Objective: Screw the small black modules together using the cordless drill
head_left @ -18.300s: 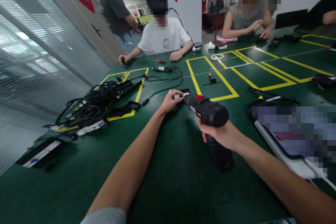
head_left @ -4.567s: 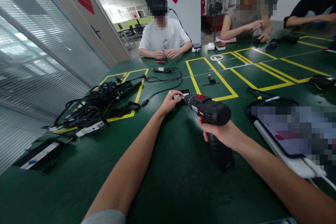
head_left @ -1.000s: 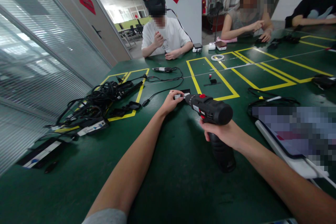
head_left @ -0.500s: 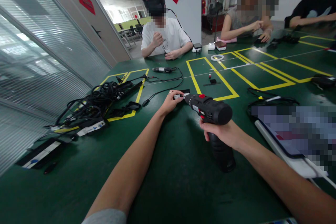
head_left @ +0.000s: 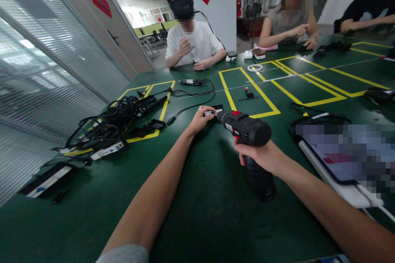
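Note:
My right hand (head_left: 261, 154) is wrapped around the grip of a black cordless drill (head_left: 245, 125) with red details. The drill lies level and its chuck points left and away from me, close to the fingertips of my left hand (head_left: 201, 119). Those fingers are closed on a small black box with a white label (head_left: 218, 108), which lies on the green table (head_left: 197, 213). The fingers and the drill's nose hide part of the box, and I cannot see clearly where the bit meets it.
Tangled black cables (head_left: 114, 117) and labelled black adapters (head_left: 49, 178) lie at left. A pen-like tool (head_left: 190, 82) with a cord is ahead. Small black parts (head_left: 250, 95) sit inside yellow tape. A tablet-like device (head_left: 342, 160) is at right. Several people sit across the table.
The drill and my right hand have shifted very slightly to the left. My left hand stays in place on the box.

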Motion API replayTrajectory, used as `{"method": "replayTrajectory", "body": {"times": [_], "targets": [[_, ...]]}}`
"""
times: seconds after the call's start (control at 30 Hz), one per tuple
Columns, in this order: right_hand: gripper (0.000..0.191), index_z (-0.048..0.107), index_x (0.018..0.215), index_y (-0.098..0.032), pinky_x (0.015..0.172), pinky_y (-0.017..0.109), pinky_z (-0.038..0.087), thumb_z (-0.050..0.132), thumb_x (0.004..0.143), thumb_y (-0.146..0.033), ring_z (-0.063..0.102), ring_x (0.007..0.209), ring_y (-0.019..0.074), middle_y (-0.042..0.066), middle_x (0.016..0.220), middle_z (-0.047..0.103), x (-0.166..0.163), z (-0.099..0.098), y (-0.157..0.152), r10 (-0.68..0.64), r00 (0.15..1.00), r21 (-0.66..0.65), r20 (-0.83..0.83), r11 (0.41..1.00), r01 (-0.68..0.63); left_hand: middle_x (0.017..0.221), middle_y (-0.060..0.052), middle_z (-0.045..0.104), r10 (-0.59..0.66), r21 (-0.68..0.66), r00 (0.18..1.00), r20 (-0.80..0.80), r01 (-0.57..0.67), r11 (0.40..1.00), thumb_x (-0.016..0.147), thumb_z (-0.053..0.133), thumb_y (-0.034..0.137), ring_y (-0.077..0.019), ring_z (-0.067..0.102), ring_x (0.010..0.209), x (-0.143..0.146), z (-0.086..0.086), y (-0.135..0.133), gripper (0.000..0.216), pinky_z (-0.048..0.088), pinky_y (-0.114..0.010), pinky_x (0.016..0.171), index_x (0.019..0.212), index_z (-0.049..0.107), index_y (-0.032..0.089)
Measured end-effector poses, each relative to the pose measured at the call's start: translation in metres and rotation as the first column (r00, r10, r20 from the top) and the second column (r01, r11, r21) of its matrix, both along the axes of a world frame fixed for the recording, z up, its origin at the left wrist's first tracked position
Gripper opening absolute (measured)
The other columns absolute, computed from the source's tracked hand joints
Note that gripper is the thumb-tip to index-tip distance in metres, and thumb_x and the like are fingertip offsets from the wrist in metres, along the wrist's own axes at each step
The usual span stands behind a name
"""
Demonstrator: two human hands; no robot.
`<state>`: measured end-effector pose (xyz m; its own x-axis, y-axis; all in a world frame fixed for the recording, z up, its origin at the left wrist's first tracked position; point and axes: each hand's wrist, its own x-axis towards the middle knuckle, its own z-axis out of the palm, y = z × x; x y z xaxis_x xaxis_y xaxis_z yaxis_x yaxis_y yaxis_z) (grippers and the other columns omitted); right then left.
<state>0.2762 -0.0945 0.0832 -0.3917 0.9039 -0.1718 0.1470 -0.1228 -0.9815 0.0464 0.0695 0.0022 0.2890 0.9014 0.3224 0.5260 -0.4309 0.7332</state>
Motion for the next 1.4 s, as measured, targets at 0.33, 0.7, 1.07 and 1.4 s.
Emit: {"method": "replayTrajectory", "body": {"times": [0.33,0.7,1.07,1.4], "targets": [[0.003,0.058,0.078,-0.018,0.058,0.03,0.044,0.058,0.078,-0.021,0.059,0.052,0.0155,0.0,0.055,0.059,-0.0002,-0.0032,0.0003,0.011,1.0,0.002,0.011,1.0,-0.011,0.105,-0.005,0.06,0.007,-0.004,1.0,-0.017,-0.007,1.0,0.078,0.056,0.027,-0.0207,0.053,0.104,0.0001,0.0003,0.0004,0.025,0.041,-0.035,0.098,0.1,0.065,0.019],[0.002,0.059,0.074,-0.017,0.056,0.03,0.044,0.06,0.076,-0.019,0.058,0.05,0.0153,0.0,0.052,0.059,-0.0007,0.0002,-0.0018,-0.013,1.0,-0.003,0.021,1.0,0.013,0.105,-0.006,0.061,-0.006,0.005,1.0,-0.024,0.006,1.0,0.08,0.055,0.029,-0.0206,0.053,0.103,0.0005,0.0023,-0.0009,0.025,0.04,-0.035,0.098,0.1,0.065,0.018],[0.003,0.058,0.074,-0.019,0.056,0.031,0.045,0.062,0.073,-0.018,0.059,0.048,0.0147,-0.001,0.054,0.059,-0.0006,-0.0009,-0.0006,-0.036,0.999,-0.003,-0.014,0.999,0.036,0.105,-0.005,0.061,0.011,-0.008,1.0,-0.025,-0.012,1.0,0.08,0.055,0.028,-0.021,0.053,0.105,0.0013,0.0026,-0.0012,0.024,0.04,-0.036,0.1,0.099,0.065,0.019],[0.006,0.057,0.074,-0.019,0.055,0.03,0.044,0.062,0.071,-0.016,0.057,0.048,0.0133,-0.001,0.061,0.06,-0.0018,0.0,-0.0008,-0.048,0.998,-0.026,-0.039,0.999,0.047,0.105,-0.005,0.061,0.007,0.005,1.0,-0.015,-0.007,1.0,0.081,0.054,0.029,-0.0211,0.053,0.104,0.001,0.0009,-0.0002,0.024,0.04,-0.036,0.099,0.099,0.066,0.019]]}}
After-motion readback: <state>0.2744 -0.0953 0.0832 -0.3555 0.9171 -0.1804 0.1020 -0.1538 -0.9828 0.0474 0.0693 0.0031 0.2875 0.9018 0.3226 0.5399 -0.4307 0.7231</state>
